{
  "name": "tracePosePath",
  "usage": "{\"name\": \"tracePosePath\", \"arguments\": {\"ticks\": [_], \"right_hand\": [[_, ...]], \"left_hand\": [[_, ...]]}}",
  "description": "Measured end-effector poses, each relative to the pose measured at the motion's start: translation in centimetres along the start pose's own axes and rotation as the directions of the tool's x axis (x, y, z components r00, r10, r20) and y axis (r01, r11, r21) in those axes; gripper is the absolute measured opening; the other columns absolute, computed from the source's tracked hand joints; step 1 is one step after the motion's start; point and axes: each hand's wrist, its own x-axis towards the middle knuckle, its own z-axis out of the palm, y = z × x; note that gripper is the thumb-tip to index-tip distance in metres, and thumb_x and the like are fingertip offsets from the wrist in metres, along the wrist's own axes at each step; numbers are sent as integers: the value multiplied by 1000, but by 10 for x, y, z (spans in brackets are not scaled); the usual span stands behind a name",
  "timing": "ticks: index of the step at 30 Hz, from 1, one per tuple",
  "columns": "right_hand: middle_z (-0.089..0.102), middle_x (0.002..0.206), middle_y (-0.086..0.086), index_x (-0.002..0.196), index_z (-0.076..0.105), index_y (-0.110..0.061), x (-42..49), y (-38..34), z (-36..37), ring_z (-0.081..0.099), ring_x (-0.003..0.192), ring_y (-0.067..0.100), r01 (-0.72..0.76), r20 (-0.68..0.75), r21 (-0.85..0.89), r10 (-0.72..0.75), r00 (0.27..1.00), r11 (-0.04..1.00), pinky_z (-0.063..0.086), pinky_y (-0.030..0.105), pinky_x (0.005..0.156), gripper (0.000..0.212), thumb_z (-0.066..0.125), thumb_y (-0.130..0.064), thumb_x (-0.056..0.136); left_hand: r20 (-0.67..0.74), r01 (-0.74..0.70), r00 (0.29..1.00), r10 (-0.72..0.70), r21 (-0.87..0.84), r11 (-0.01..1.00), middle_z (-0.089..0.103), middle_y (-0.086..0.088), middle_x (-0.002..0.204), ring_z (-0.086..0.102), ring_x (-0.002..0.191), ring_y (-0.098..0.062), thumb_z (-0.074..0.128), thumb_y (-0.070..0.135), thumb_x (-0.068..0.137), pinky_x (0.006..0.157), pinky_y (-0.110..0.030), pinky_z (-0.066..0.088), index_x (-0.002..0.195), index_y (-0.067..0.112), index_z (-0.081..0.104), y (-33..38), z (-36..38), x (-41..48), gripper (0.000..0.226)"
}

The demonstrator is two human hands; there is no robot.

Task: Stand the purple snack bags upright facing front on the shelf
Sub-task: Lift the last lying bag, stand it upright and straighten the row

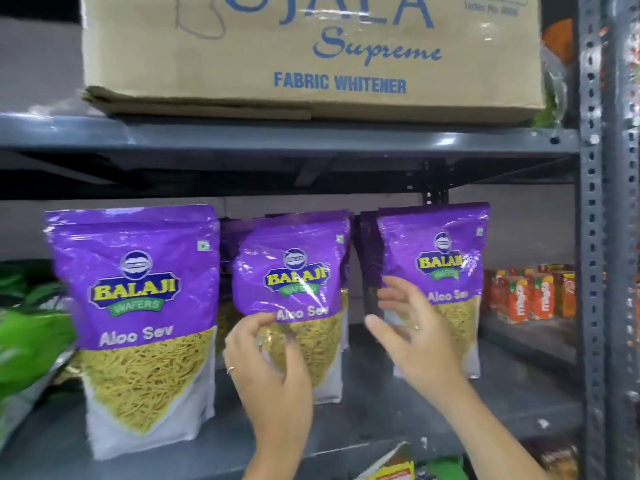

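Standing upright on the grey shelf [381, 420] are 3 purple snack bags [135, 306], fronts facing you. Your left hand [266, 368] pinches the middle bag [294, 271] at 6 o'clock; your right hand [412, 334], fingers spread, hovers before the right bag [446, 251].

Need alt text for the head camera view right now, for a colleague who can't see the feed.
Three purple Aloo Sev bags stand upright, labels forward, on a grey metal shelf: left bag, middle bag, right bag. The left hand touches the middle bag; the right hand is open before the right bag. A cardboard box sits above.
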Motion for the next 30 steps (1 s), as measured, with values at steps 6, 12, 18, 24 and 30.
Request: {"name": "tracePosePath", "arguments": {"ticks": [6,12,18,24,30], "right_hand": [[55,114,-22,113,44,-45,6,13,72,54,111,0,-247,188,168,215,958,954,42,17,89,47,73,-33,77],[60,115,-16,116,47,-42,5,26,75,60,109,15,-221,135,173,199,971,960,50,22,82,49,73,-28,78],[60,113,-17,102,44,-63,4,37,61,64,104,17,-208,39,110,205,978,972,52,48,91,51,76,-35,74],[61,122,-7,122,46,-46,4,39,50,62,110,20,-226,48,101,222,974,969,51,48,95,67,71,-60,62],[51,123,-4,129,46,-18,-15,16,58,54,119,23,23,-254,-123,-54,966,992,46,46,99,54,68,-33,82]], "left_hand": [[258,160,948,-186,119,980,37,5,129,35,123,-12,79,19,69,107,-29,28,134,12,38,-52,-14,22,77],[479,383,807,-344,17,923,38,2,153,36,141,-12,73,44,65,115,-47,34,151,25,17,-66,-8,16,104],[568,352,769,-294,7,936,44,10,147,41,136,-7,70,39,74,113,-42,38,148,37,19,-62,4,11,90],[604,345,745,-281,11,939,47,10,142,44,133,-7,68,41,72,111,-42,39,147,38,20,-62,13,11,89],[321,121,940,-118,11,993,55,7,136,48,129,-4,61,22,86,107,-37,44,126,29,55,-32,-25,4,41]]}}
